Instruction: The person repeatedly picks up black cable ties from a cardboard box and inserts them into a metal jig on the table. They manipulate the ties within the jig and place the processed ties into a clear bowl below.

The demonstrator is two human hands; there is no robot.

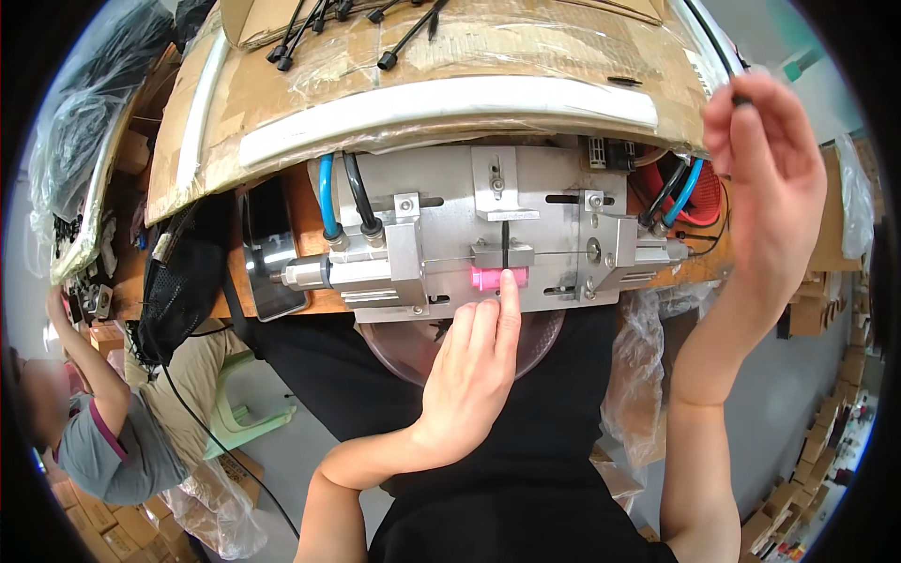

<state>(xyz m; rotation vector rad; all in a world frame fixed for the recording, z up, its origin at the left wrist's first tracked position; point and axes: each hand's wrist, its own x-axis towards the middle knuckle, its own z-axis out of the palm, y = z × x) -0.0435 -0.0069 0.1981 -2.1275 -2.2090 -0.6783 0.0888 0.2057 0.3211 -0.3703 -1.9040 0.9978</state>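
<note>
Left hand (474, 366) had index finger (508, 314) on pink block (486, 280), at front middle of metal machine (460, 225); whether it gripped could not be told. Right hand (771, 164), raised, pinched black rod (710, 36) by lower end

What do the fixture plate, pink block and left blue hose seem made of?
Fixture plate: metal, satin silver with soft reflections; alloy unclear.
Pink block: probably plastic, smooth-looking, vividly coloured.
Left blue hose: likely plastic, smooth, with a highlight along its curve.
</note>
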